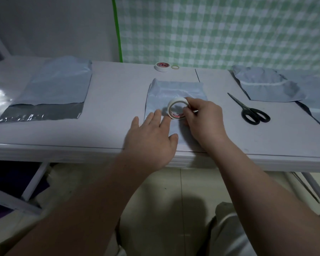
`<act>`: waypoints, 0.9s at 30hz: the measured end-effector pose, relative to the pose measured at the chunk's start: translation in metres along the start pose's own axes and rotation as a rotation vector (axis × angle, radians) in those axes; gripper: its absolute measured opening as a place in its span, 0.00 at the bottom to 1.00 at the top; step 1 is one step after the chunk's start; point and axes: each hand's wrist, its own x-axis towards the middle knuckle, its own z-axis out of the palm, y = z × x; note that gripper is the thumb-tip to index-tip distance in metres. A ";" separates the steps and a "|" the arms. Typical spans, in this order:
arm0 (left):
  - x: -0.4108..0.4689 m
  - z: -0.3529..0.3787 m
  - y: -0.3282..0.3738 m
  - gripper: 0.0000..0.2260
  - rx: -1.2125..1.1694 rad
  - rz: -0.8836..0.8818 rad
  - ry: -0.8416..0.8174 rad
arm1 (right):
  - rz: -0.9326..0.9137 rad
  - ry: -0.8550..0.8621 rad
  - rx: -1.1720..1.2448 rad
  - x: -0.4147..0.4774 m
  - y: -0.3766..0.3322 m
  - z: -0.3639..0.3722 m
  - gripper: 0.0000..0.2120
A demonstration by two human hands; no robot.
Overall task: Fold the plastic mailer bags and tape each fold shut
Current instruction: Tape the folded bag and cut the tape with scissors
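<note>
Green-checked cloth [229, 30] hangs behind our pale bench [109, 126]. At the bench's middle, near the front edge, lies the folded bag [174, 87]. Our left hand [151, 137] presses flat on the bag's near left part, fingers straight and spread. Our right hand [205, 119] pinches a tape roll [177, 109], which stands on edge on the bag. Right of the bag lie scissors [251, 111], then a heap of bags [266, 85]. Behind the bag sit a second roll [161, 66] and a rubber band [175, 67]. Well left of the bag lies a flat stack [59, 84].
</note>
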 end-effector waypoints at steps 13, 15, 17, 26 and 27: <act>0.000 -0.001 0.002 0.27 0.007 -0.014 0.003 | -0.118 -0.027 -0.294 0.002 0.008 -0.014 0.09; 0.000 -0.001 0.002 0.27 0.005 -0.010 0.005 | -0.117 -0.032 -0.310 0.002 0.008 -0.017 0.09; 0.000 -0.002 0.002 0.27 0.006 -0.003 0.010 | -0.116 -0.034 -0.334 0.002 0.009 -0.019 0.09; 0.001 -0.003 0.001 0.26 -0.001 0.000 -0.006 | -0.112 -0.040 -0.452 0.002 0.012 -0.025 0.12; 0.001 -0.003 0.001 0.26 0.002 -0.003 -0.009 | -0.118 -0.036 -0.461 0.002 0.012 -0.025 0.13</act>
